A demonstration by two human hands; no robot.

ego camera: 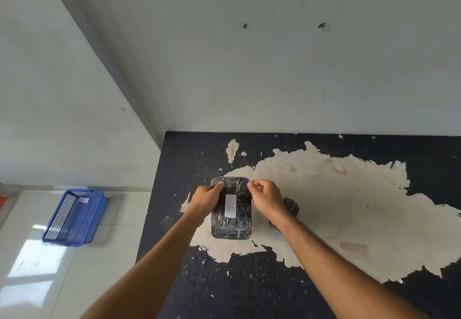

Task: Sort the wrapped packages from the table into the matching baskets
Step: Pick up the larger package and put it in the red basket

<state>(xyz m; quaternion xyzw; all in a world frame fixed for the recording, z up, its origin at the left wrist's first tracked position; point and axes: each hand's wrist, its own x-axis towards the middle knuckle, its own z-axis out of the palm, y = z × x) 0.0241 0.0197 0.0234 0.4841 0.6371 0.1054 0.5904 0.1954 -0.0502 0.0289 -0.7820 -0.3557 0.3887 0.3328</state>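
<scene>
A black package (232, 224) wrapped in clear film, with a white label marked "B", is held flat over the table (249, 288). My left hand (205, 200) grips its far left corner and my right hand (265, 197) pinches its far right corner. A second small dark wrapped package (291, 205) lies on the table just right of my right hand, partly hidden by my wrist. A blue mesh basket (74, 217) with a white label inside sits on the floor to the left of the table.
The table top is black with a large patch of peeled, cream-coloured surface (336, 194). It stands in a corner against grey walls (274, 57). Glossy floor tiles (50, 269) lie to the left. A red object (2, 200) shows at the left edge.
</scene>
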